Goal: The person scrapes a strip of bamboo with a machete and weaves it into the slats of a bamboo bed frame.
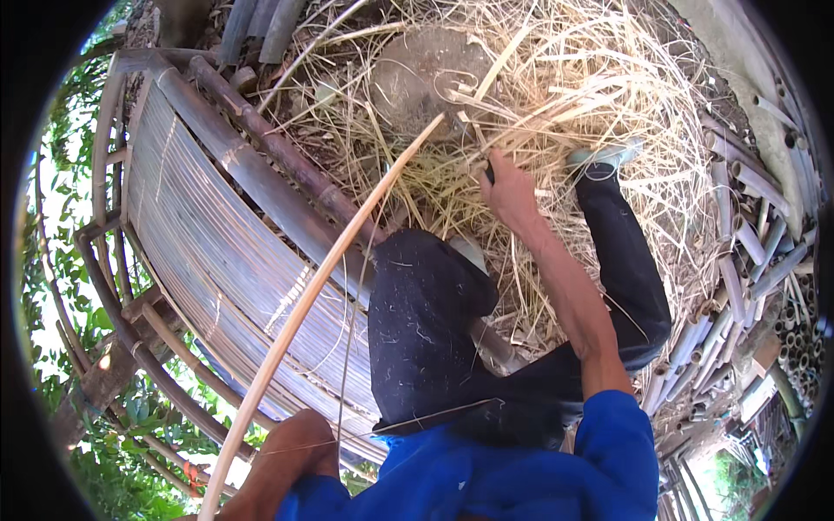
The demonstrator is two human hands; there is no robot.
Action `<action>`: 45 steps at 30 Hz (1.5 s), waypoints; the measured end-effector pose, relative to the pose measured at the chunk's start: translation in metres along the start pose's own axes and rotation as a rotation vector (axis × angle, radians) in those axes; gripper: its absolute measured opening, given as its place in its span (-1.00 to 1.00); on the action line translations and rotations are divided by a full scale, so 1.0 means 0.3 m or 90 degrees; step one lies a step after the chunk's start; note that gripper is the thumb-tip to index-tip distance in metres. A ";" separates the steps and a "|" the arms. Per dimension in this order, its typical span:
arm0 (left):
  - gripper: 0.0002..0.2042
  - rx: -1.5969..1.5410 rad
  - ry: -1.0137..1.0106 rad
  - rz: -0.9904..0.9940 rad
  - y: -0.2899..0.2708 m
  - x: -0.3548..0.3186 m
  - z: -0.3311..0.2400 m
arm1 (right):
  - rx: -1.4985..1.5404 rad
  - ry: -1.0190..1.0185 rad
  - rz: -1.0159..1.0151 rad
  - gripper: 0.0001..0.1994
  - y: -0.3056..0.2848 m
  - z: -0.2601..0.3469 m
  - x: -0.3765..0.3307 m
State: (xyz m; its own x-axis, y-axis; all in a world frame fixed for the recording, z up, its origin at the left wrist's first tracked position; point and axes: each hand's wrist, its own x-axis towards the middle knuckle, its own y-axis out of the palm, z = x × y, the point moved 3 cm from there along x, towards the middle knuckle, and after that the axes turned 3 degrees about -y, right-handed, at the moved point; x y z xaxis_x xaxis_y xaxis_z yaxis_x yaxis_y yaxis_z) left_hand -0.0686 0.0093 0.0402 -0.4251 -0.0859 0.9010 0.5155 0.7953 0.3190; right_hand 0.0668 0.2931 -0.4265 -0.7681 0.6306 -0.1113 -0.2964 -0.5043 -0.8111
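A long pale bamboo strip (330,269) runs in a curve from the lower left up to the pile of straw-coloured shavings (556,78). My left hand (282,460) is at the bottom edge, closed against the strip's lower end. My right hand (508,191) reaches forward over my knee and is closed on a small dark handle (489,174), whose blade is hidden in the shavings. A thin sliver (347,347) hangs down from the strip. My legs in black trousers (426,330) stretch toward the pile, with one light shoe (608,156) showing.
A slatted bamboo bench (208,243) fills the left side under me. A grey stone (426,74) sits in the shavings at the top. Several cut bamboo tubes (747,252) are stacked along the right. Green foliage (61,286) lies beyond the bench.
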 end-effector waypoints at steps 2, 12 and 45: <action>-0.72 0.039 -0.062 0.009 -0.001 0.003 0.012 | 0.117 0.049 0.055 -0.77 -0.025 0.081 -0.016; -0.78 0.232 0.047 0.032 0.002 -0.016 -0.027 | 0.203 -0.258 -0.081 -0.83 -0.208 0.428 -0.103; -0.67 -0.277 -0.010 -0.168 0.037 -0.032 -0.007 | 0.220 -0.234 -0.064 -0.82 -0.271 0.487 -0.140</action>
State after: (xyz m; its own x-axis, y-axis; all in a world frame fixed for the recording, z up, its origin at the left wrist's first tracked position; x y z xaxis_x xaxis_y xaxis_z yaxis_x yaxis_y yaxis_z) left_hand -0.0572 0.0176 0.0358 -0.5914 -0.2387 0.7702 0.6499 0.4244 0.6305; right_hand 0.0401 0.2213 -0.2720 -0.8568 0.4680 0.2164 -0.5011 -0.6569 -0.5634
